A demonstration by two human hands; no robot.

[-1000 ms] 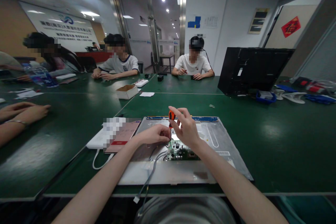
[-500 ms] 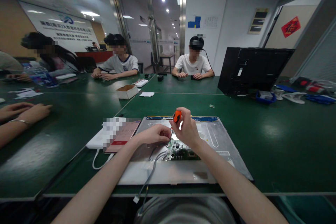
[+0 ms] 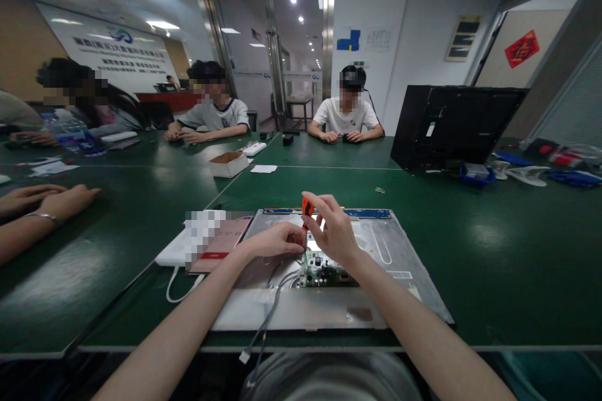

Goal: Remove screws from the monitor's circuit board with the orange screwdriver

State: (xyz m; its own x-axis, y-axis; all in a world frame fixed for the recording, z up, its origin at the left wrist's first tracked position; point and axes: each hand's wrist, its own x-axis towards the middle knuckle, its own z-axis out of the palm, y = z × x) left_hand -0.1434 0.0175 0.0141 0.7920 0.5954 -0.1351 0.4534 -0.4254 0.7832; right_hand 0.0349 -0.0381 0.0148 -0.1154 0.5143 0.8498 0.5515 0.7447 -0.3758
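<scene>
My right hand (image 3: 333, 229) grips an orange and black screwdriver (image 3: 307, 208) by its handle. The screwdriver stands nearly upright, its shaft pointing down at the upper left corner of a green circuit board (image 3: 324, 270). Close to that same corner, the fingers of my left hand (image 3: 280, 239) are closed near the screwdriver's tip; what they pinch, if anything, is hidden. The board sits on a flat silver metal panel (image 3: 399, 301), which lies on the green table. Grey cables (image 3: 275, 301) run from beside the board over the panel's front edge, with white connectors hanging down.
Left of the panel lie a pink-screened phone (image 3: 221, 244) and a white device (image 3: 174, 250) with a white cable. A small open box (image 3: 228, 166) stands farther back. At right stands a black monitor (image 3: 456, 125). Another person's hands (image 3: 61, 203) rest at the left; others sit opposite.
The screwdriver's handle has swung slightly left and more upright, as the fingers of my right hand shifted on it. My left hand stays at the board's corner.
</scene>
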